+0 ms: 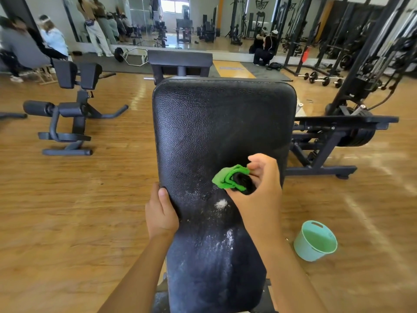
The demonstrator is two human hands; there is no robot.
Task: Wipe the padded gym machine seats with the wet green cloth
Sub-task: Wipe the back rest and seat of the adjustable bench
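Fingers [259, 162] of the right hand [259, 190] curl round one bunched green cloth [228, 177], low on the right of one black padded seat [223, 123]; the left hand [161, 213] grips its left edge. One teal bucket [303, 247] stands on the floor, right.

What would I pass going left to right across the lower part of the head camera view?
The left hand gripping the seat pad edge → green cloth → right hand holding it → teal bucket.
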